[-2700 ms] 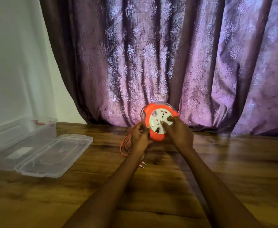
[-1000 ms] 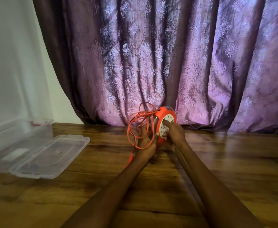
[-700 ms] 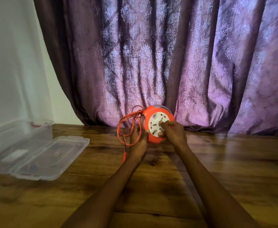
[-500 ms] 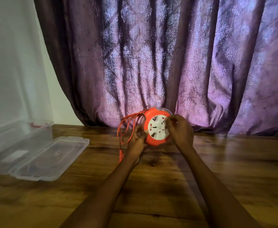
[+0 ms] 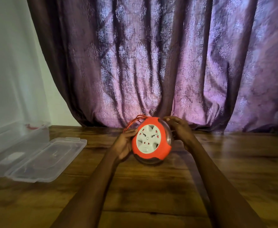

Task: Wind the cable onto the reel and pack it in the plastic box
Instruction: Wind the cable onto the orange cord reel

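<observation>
Head view: left hand (image 5: 124,144) and right hand (image 5: 179,130) both gripping orange reel (image 5: 151,142), cable (image 5: 133,123) loops behind, above worktop (image 5: 151,186).

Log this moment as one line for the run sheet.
stage: winding | reel: held upright off table, between both hands | left hand: reel's left side | right hand: upper right rim | cable: loops loose | plastic box: open

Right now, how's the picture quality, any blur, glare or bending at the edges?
Head view: dim, purplish light; the reel is fairly sharp, the loose cable smeared; soft glare on the wooden table near the curtain; wide-angle bending curves the wall edge; the plastic box is hazy.
</observation>
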A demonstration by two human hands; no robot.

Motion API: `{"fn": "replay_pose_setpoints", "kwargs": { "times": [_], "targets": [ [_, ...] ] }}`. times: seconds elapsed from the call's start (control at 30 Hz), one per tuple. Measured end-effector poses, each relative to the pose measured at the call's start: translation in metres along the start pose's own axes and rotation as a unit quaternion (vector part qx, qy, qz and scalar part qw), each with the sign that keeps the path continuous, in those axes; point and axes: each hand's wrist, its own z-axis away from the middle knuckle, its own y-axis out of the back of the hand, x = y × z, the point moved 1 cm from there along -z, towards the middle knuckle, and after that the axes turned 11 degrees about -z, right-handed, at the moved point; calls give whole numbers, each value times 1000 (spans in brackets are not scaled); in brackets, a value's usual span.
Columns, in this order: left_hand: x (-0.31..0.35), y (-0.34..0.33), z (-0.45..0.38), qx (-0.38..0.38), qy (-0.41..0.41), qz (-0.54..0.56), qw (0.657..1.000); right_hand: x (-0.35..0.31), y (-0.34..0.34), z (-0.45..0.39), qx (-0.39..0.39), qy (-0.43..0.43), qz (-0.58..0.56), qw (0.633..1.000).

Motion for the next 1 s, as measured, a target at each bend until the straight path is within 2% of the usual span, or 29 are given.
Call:
{"fn": "replay_pose_setpoints", "kwargs": {
  "times": [0.1,0.2,0.27,0.33,0.43,0.5,0.6,0.77,0.83,0.9,1.0],
  "targets": [
    [4,7,2,-12,5,10,1000,0,-1,5,-54,-26,30,998],
    [3,7,3,-19,7,-1,1000,-4,-3,4,-74,-46,29,996],
    [0,5,3,-39,16,-22,999,-3,-5,1,-91,-61,5,994],
    [-2,-3,6,-74,35,-55,995,-2,-9,0,-105,-59,-67,990],
    [-6,-12,7,-117,57,-83,988,-4,-12,0,-75,-32,-146,986],
    [-6,-15,8,-137,67,-87,984,-7,-9,1,-50,3,-148,988],
    [-5,-19,10,-163,68,-87,980,-7,2,-1,17,64,-87,994],
    [-4,-15,8,-155,65,-78,983,13,25,-6,89,94,68,989],
    [-4,-12,6,-164,59,-53,983,25,38,-11,100,88,182,974],
    [-4,-7,4,-157,52,-40,985,34,48,-12,105,63,305,944],
    [-5,0,0,-136,46,-29,989,33,51,-8,140,14,363,921]
  ]
}}
